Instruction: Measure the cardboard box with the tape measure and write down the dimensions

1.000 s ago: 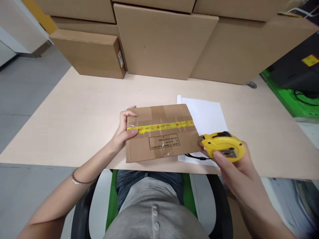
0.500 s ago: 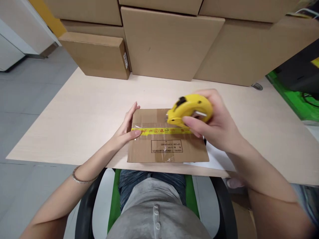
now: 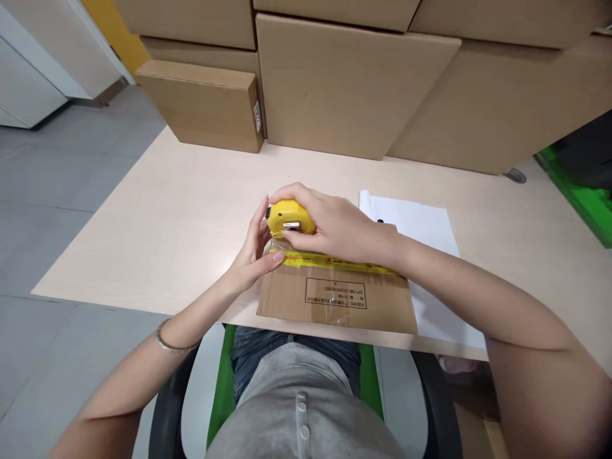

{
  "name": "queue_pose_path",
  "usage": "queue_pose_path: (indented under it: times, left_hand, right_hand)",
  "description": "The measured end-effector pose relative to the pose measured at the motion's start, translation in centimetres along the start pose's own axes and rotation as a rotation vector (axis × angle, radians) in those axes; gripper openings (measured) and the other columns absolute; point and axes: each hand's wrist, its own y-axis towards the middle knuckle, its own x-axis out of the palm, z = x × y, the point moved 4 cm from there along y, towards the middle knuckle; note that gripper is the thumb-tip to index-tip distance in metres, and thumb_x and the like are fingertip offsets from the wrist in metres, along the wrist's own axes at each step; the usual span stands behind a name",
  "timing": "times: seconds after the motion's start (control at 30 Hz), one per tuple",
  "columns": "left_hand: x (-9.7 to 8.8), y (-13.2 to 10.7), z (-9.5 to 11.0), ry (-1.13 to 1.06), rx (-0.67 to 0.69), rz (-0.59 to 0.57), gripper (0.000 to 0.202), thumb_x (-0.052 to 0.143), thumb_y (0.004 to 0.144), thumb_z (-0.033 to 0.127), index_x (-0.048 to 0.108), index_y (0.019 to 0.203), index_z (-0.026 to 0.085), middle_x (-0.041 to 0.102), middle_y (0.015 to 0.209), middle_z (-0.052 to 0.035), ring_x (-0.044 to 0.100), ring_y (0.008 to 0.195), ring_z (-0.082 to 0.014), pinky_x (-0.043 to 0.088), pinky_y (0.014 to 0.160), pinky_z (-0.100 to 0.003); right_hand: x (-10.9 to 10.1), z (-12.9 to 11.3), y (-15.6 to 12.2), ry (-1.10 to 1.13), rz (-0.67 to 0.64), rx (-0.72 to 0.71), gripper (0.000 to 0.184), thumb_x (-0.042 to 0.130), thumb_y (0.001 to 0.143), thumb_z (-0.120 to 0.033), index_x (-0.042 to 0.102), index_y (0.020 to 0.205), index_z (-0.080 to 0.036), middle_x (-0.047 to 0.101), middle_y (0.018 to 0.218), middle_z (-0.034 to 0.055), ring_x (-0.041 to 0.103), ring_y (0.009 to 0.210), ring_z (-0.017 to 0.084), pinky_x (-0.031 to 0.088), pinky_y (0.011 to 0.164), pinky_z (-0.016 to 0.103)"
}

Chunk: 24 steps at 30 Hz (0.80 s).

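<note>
A flat cardboard box [image 3: 335, 299] sealed with yellow printed tape [image 3: 335, 261] lies at the near edge of the pale wooden table [image 3: 182, 210]. My right hand [image 3: 335, 226] is closed on a yellow tape measure [image 3: 288, 220], held over the box's far left corner. My left hand [image 3: 253, 255] rests against the box's left edge, thumb on the yellow tape, fingers up beside the tape measure.
White paper sheets [image 3: 421, 223] lie under and to the right of the box. Large cardboard boxes [image 3: 354, 89] are stacked along the table's back, a smaller one [image 3: 205, 105] at the left. A green bin [image 3: 583, 197] stands at the right. My lap and chair sit below the edge.
My right hand has carried the tape measure from the box's right side across to its far left corner, up against my left hand. The left hand has stayed at the left edge.
</note>
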Motion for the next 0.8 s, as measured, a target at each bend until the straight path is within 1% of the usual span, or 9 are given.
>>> queue_pose_path:
  times: [0.03,0.07,0.17,0.2,0.3,0.43,0.53,0.67,0.8]
  left_hand:
    - [0.0,-0.1,0.0,0.000,0.002,0.006,0.087,0.075,0.095,0.051,0.029,0.168,0.044,0.054,0.164,-0.0085,0.057,0.148,-0.0330,0.052,0.120,-0.053]
    - [-0.1,-0.2,0.0,0.014,0.002,0.014,0.084,0.075,0.095,0.051,0.032,0.167,0.046,0.053,0.165,-0.0069,0.056,0.149,-0.0325,0.050,0.123,-0.053]
    - [-0.2,-0.2,0.3,0.109,0.023,0.025,0.064,0.071,0.097,0.052,0.052,0.158,0.045,0.056,0.162,-0.0047,0.050,0.153,-0.0335,0.041,0.129,-0.056]
    - [-0.2,-0.2,0.5,0.136,0.036,0.020,0.059,0.070,0.098,0.053,0.056,0.154,0.044,0.058,0.160,-0.0051,0.049,0.153,-0.0337,0.040,0.130,-0.057]
    - [-0.1,0.0,0.9,0.175,0.065,0.006,0.051,0.067,0.099,0.054,0.063,0.148,0.043,0.064,0.149,-0.0060,0.053,0.147,-0.0332,0.041,0.128,-0.058]
    - [-0.4,0.1,0.7,0.222,0.060,0.035,0.048,0.066,0.099,0.057,0.068,0.143,0.039,0.065,0.145,-0.0074,0.054,0.144,-0.0331,0.045,0.124,-0.056]
    - [-0.5,0.1,0.6,0.257,0.075,0.046,0.048,0.065,0.098,0.058,0.069,0.142,0.037,0.067,0.143,-0.0075,0.055,0.141,-0.0325,0.047,0.122,-0.054]
    - [-0.6,0.2,1.0,0.282,0.102,0.048,0.048,0.064,0.099,0.057,0.069,0.143,0.037,0.071,0.142,-0.0062,0.057,0.139,-0.0312,0.047,0.121,-0.053]
    - [-0.3,0.3,1.5,0.267,0.104,0.039,0.050,0.064,0.101,0.051,0.065,0.149,0.038,0.067,0.151,-0.0050,0.056,0.146,-0.0301,0.045,0.124,-0.052]
  right_hand:
    - [-0.4,0.2,-0.7,-0.015,0.019,0.010,0.041,0.061,0.096,-0.035,0.057,0.136,-0.026,0.073,0.137,0.0072,0.074,0.099,0.025,0.053,0.084,0.038]
    - [-0.9,0.5,-1.5,-0.028,0.044,0.025,0.040,0.062,0.095,-0.034,0.058,0.134,-0.027,0.075,0.132,0.0061,0.074,0.095,0.024,0.053,0.082,0.038]
    - [-2.8,2.2,-5.1,-0.040,0.123,0.109,0.042,0.070,0.089,-0.034,0.061,0.130,-0.031,0.077,0.120,0.0025,0.073,0.085,0.022,0.055,0.074,0.036]
    - [-3.4,2.9,-6.6,-0.037,0.149,0.147,0.043,0.072,0.089,-0.035,0.062,0.130,-0.032,0.077,0.120,0.0019,0.073,0.085,0.022,0.055,0.073,0.035]
    - [-5.4,5.2,-11.1,-0.020,0.260,0.233,0.040,0.077,0.086,-0.037,0.067,0.124,-0.034,0.076,0.117,0.0028,0.072,0.083,0.021,0.057,0.068,0.034]
    - [-7.2,7.5,-16.0,0.036,0.429,0.325,0.041,0.082,0.080,-0.035,0.070,0.119,-0.038,0.075,0.114,0.0025,0.068,0.078,0.020,0.052,0.054,0.031]
    - [-7.3,8.4,-17.9,0.056,0.501,0.356,0.042,0.085,0.077,-0.035,0.072,0.117,-0.041,0.074,0.113,0.0024,0.069,0.081,0.021,0.053,0.053,0.031]
    - [-6.6,8.9,-18.8,0.075,0.514,0.385,0.044,0.085,0.079,-0.034,0.071,0.120,-0.044,0.074,0.109,0.0011,0.069,0.080,0.022,0.055,0.054,0.032]
    - [-6.0,8.4,-19.4,0.070,0.513,0.399,0.045,0.083,0.082,-0.034,0.070,0.124,-0.044,0.073,0.103,0.0010,0.065,0.071,0.019,0.051,0.050,0.030]
